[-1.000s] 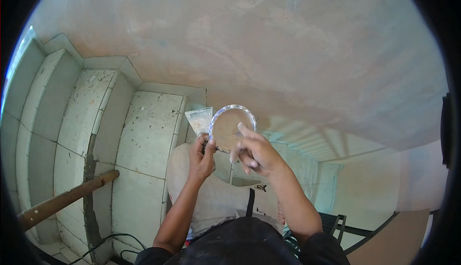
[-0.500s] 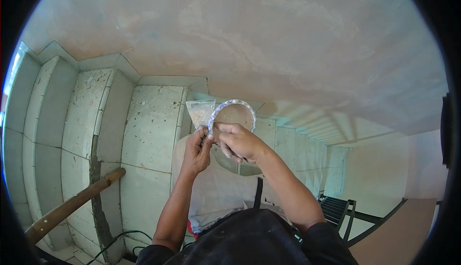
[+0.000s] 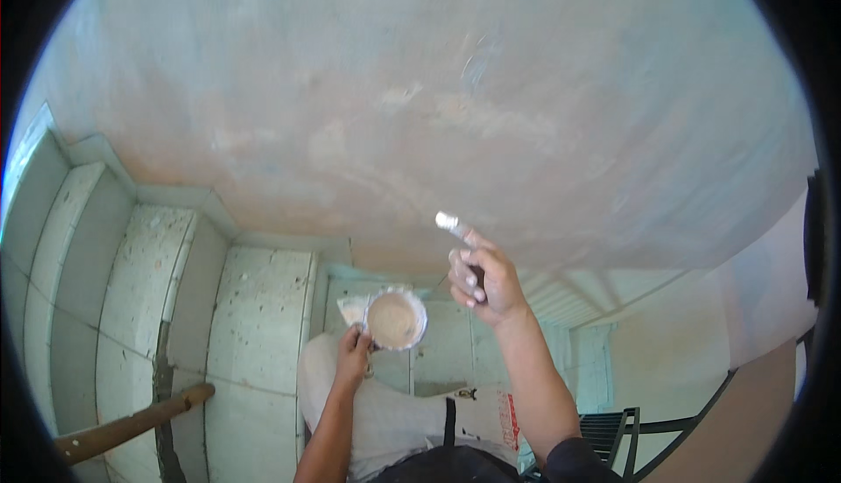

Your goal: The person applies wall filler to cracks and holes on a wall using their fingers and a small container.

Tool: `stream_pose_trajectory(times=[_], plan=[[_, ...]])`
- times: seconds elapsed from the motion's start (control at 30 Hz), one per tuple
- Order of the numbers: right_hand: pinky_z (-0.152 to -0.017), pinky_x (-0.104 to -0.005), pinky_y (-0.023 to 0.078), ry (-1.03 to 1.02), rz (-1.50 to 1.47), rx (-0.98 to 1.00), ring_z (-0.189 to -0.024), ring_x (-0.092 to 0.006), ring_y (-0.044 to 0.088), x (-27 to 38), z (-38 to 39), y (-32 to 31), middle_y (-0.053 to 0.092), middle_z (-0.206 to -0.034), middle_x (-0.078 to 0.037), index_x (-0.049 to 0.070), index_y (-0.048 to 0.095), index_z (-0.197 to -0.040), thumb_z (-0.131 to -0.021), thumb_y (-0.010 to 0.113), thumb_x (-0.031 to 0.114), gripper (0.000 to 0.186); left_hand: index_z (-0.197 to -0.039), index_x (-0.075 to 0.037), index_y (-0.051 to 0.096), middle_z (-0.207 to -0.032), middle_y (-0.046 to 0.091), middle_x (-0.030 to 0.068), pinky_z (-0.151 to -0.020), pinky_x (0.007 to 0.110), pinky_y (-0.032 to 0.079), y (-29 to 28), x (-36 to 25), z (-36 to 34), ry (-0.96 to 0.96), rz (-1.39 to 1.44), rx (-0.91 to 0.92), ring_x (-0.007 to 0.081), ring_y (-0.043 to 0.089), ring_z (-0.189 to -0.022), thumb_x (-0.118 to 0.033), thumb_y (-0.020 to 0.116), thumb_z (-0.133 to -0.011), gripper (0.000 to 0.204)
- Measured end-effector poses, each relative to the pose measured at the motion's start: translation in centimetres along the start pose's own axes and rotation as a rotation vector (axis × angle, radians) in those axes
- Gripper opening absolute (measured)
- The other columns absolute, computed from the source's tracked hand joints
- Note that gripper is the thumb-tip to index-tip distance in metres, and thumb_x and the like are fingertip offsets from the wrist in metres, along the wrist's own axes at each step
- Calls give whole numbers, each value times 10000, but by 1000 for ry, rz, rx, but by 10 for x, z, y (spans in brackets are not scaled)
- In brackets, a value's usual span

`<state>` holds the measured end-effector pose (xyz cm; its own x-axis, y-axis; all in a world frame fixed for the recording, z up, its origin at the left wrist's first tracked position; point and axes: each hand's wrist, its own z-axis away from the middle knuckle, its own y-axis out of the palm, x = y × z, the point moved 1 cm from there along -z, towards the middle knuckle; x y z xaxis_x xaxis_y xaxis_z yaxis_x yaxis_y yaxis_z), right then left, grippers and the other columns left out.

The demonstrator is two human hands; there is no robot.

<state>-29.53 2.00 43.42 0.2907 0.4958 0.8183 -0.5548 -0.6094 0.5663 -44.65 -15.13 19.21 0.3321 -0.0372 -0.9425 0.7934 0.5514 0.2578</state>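
Note:
My left hand (image 3: 354,350) is closed on the rim of a round tub (image 3: 423,318). Pale beige paste (image 3: 392,321) fills the inside that I can see, and the rim is smeared white and bluish. Against the tub's left side, a putty knife with a wide whitish blade (image 3: 352,310) is pinched in the same hand; its handle is mostly hidden by my fingers. My right hand (image 3: 492,283) is raised in front of the wall (image 3: 350,115), holding nothing. Its index finger points out with a white dab on the tip, while the other fingers are loosely curled and smudged.
Tiled stairs (image 3: 250,317), speckled with crumbs, rise on the left along the wall. A wooden pole (image 3: 140,422) leans across the lower left steps. More steps go down on the right, near a black metal railing (image 3: 613,430). Lighter patches mark the wall.
My right hand has come out of the tub and moved up and right toward the wall, with paste on its fingertip. The tub, tilted on edge before, now shows its paste lower in view.

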Motion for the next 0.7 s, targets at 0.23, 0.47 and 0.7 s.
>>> stream_pose_trajectory(times=[0.23,0.47,0.7], plan=[[-377,-220,359,-462,580,-171,-414,-46,289,97,-65,21,399,-577,27,38,301,-1430,-860,423,90,586,-790,-64,538,-697,517,-14,-588,233,402,8,-11,-3,-21,-53,47,77,480,-628,-159,508,-944,183],[-423,-348,441,-804,1466,-458,-419,-185,470,114,-108,-3,506,-554,-62,68,322,-1427,-809,483,49,639,-820,-59,552,-672,521,-2,-553,228,383,5,1,-13,-33,-77,64,85,502,-610,-194,510,-947,190],[-465,-428,480,-785,2024,-650,-495,-314,594,86,-92,-7,582,-571,-137,75,321,-1423,-757,555,57,706,-838,-53,569,-686,526,-6,-568,234,404,4,-7,-10,-97,-59,54,87,509,-620,-165,517,-937,159]])
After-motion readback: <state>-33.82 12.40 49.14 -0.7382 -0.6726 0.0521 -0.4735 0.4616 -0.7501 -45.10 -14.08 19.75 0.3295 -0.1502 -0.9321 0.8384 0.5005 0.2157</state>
